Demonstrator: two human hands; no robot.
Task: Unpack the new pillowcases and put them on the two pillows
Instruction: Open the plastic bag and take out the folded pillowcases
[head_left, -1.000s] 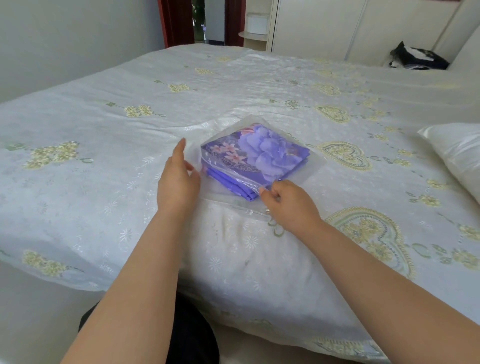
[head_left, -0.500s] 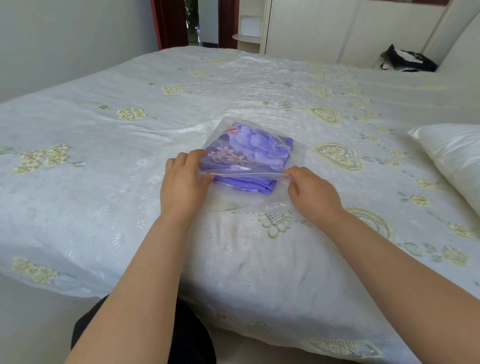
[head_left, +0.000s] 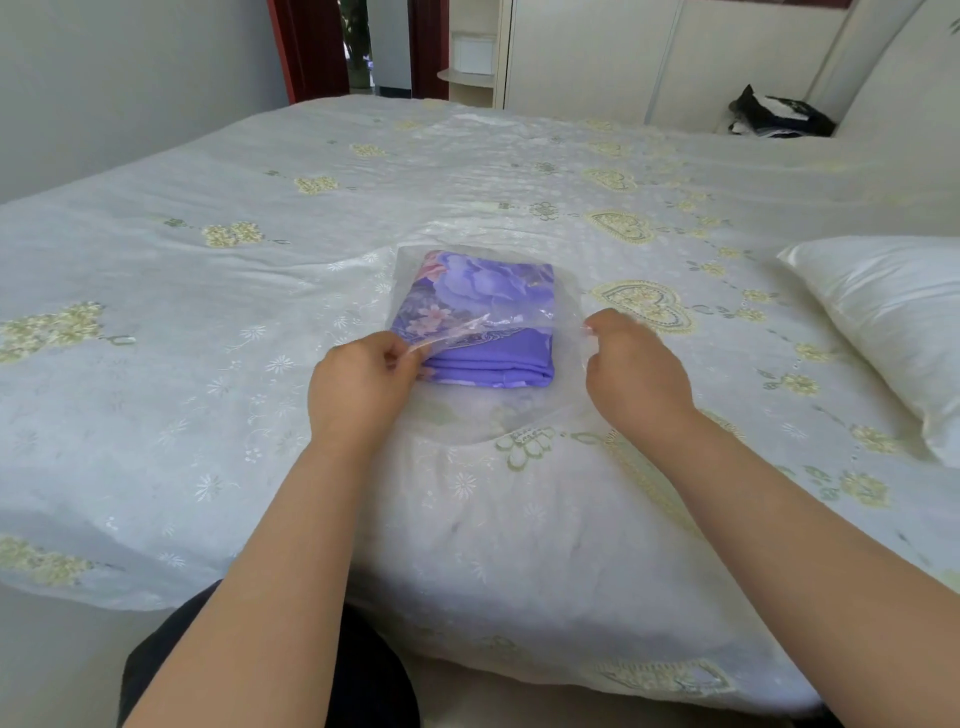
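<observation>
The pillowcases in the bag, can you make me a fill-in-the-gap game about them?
1. The folded pillowcases are mostly the colour ____.
2. They lie inside a clear ____ bag on the bed.
3. The left hand pinches the bag's ____ flap.
4. A white pillow lies to the ____ of the bag, past the right hand.

Missing words: purple; plastic; open; right

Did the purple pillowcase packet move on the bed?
Yes. The packet has turned and slid a little nearer the bed's near edge, judged against the heart pattern.
</observation>
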